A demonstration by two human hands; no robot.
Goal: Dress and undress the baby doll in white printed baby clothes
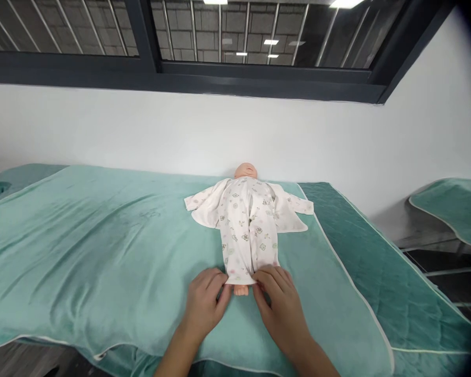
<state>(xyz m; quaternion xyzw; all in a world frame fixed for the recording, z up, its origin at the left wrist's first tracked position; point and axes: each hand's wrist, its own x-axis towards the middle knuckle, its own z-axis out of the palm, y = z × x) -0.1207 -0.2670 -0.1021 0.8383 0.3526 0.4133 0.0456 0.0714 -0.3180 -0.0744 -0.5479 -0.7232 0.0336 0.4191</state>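
A baby doll point(246, 170) lies on its back, its head by the wall. White printed baby pants point(243, 230) cover its front from the neck down to the feet. Under them a white baby shirt point(292, 220) is spread open, sleeves out to both sides. One doll foot point(240, 290) shows below the hem of the left pant leg. My left hand point(207, 301) pinches the left corner of that hem. With thumb and fingers closed, my right hand point(279, 306) grips the hem's right side and covers the end of the other leg.
A light green blanket point(121, 272) with pale edging covers the bed, wrinkled on the left. Darker green quilted bedding point(400, 283) shows at right. A white wall point(141, 131) and dark-framed window point(259, 81) stand behind. Another green-covered surface point(455, 204) is at far right.
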